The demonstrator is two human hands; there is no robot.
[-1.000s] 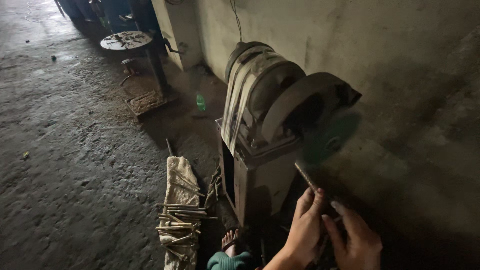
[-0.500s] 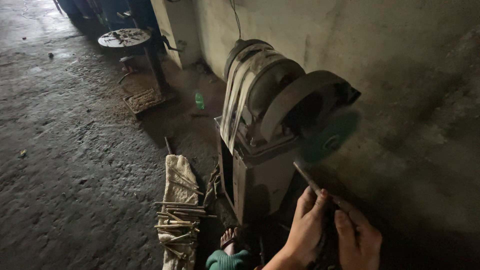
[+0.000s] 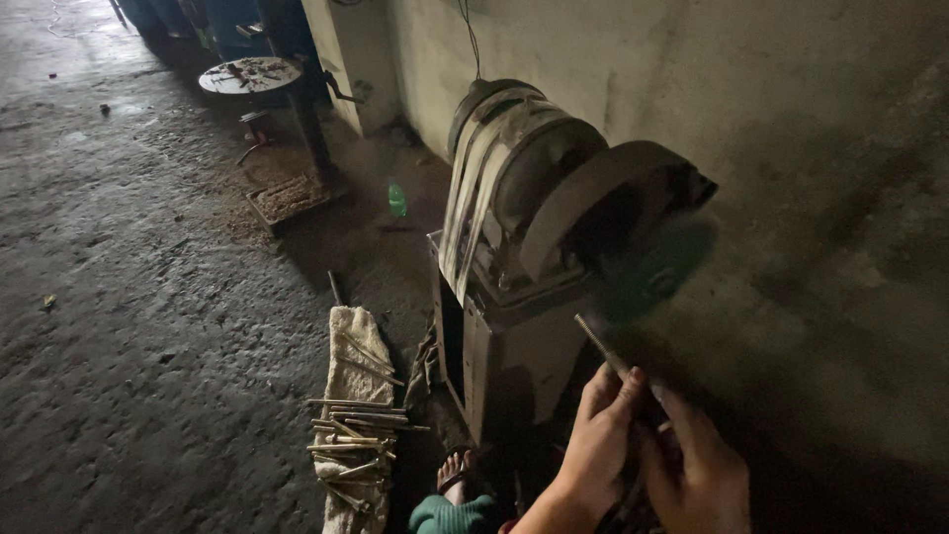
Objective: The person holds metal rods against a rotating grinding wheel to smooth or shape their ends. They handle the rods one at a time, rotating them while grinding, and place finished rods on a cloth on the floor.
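My left hand (image 3: 598,440) and my right hand (image 3: 697,465) sit close together at the bottom right, both closed around a thin metal rod (image 3: 600,344). The rod points up and to the left, its tip just below the greenish spinning wheel (image 3: 657,267) of a grey belt-driven grinding machine (image 3: 514,297). The lower end of the rod is hidden between my fingers.
A dirty cloth (image 3: 356,396) with several metal rods (image 3: 356,425) lies on the concrete floor left of the machine. My sandalled foot (image 3: 455,475) shows below it. A round stand (image 3: 252,74), a tray (image 3: 292,198) and a green bottle (image 3: 396,200) are farther back. A wall (image 3: 811,148) runs along the right.
My hands and the rod have stayed nearly where they were beneath the wheel; the view shifted slightly.
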